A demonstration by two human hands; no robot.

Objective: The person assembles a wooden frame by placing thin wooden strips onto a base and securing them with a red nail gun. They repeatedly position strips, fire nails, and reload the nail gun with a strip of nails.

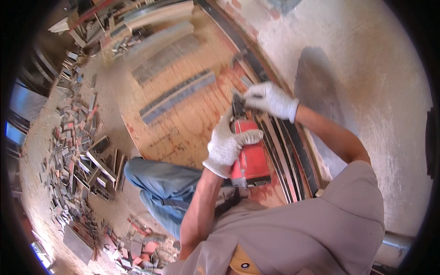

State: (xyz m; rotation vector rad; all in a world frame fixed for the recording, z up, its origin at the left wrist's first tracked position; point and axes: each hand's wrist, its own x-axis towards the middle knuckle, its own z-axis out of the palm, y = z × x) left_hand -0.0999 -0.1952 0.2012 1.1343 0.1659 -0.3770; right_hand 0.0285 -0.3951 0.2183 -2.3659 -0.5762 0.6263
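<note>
My left hand (227, 144), in a pale knit glove, is closed round a red-bodied tool (252, 158) that looks like a nail gun. Its dark metal head (238, 106) points away from me, and a metal fitting shows at the near end. Just right of that head is my right hand (271, 100), gloved the same way. Those fingers are bent and pressed together beside the head; what they pinch, if anything, is hidden. Under the tool lies a reddish-stained plywood board (183, 110).
Two narrow strips (178, 97) lie side by side on the board, with stacked strips (160, 18) farther off. Long dark strips (284, 160) run along its right side. A heap of wood offcuts (73, 151) covers the floor at left. My bent knee (151, 176) is beside the board.
</note>
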